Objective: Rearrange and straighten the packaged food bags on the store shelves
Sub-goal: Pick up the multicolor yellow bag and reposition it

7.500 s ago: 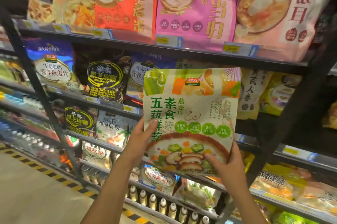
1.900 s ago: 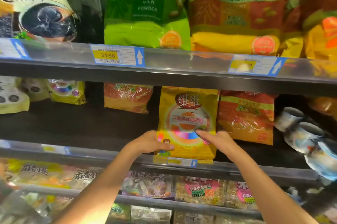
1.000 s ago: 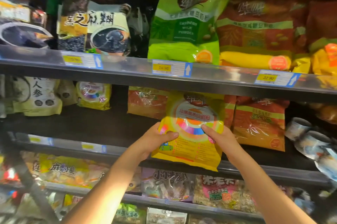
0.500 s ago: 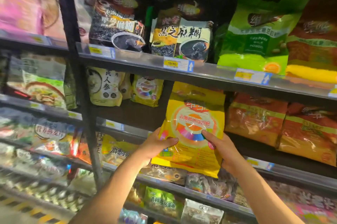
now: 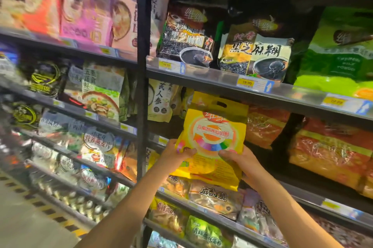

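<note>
A yellow bag with a rainbow ring on its front is held up in front of the middle shelf, clear of the shelf board. My left hand grips its lower left edge, thumb across the front. My right hand grips its lower right side, thumb on the front and fingers behind. The bag leans slightly to the right, its carry handle at the top. Behind it the dark shelf board shows a gap between a cream ginseng bag and orange-red bags.
A black upright post divides two shelf bays. Above hang black sesame bags and a green soybean milk powder bag behind a price rail. More orange-red bags sit right. Snack bags fill the shelf below.
The yellow bag has been lifted off the shelf edge and carried left with both hands still on it. My view has swung left, bringing the post and the left bay into sight.
</note>
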The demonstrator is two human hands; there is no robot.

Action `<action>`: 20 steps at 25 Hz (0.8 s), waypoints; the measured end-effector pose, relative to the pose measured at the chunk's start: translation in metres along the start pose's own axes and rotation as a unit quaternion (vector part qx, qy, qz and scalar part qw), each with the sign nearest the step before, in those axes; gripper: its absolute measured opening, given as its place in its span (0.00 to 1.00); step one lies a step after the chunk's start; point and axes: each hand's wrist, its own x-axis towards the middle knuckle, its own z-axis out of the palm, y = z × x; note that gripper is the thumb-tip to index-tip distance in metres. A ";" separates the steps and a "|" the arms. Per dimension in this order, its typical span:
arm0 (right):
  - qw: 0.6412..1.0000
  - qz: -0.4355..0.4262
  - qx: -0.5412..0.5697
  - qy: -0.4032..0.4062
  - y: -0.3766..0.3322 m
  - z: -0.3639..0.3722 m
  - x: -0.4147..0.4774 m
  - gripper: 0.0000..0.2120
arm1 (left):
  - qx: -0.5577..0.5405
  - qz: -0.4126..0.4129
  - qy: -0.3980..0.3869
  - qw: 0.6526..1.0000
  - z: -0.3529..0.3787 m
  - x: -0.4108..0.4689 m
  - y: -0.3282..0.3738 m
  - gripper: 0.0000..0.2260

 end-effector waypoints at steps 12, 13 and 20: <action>0.995 0.050 -0.067 0.046 0.002 0.025 0.148 0.26 | 0.107 0.008 0.039 0.993 -0.049 0.156 -0.010 0.49; 0.995 0.039 -0.074 0.048 0.004 0.025 0.164 0.31 | 0.112 -0.002 0.038 0.993 -0.049 0.166 -0.006 0.48; 0.987 -0.051 -0.140 0.058 0.020 0.015 0.247 0.27 | 0.169 -0.025 0.027 0.985 -0.042 0.261 -0.008 0.39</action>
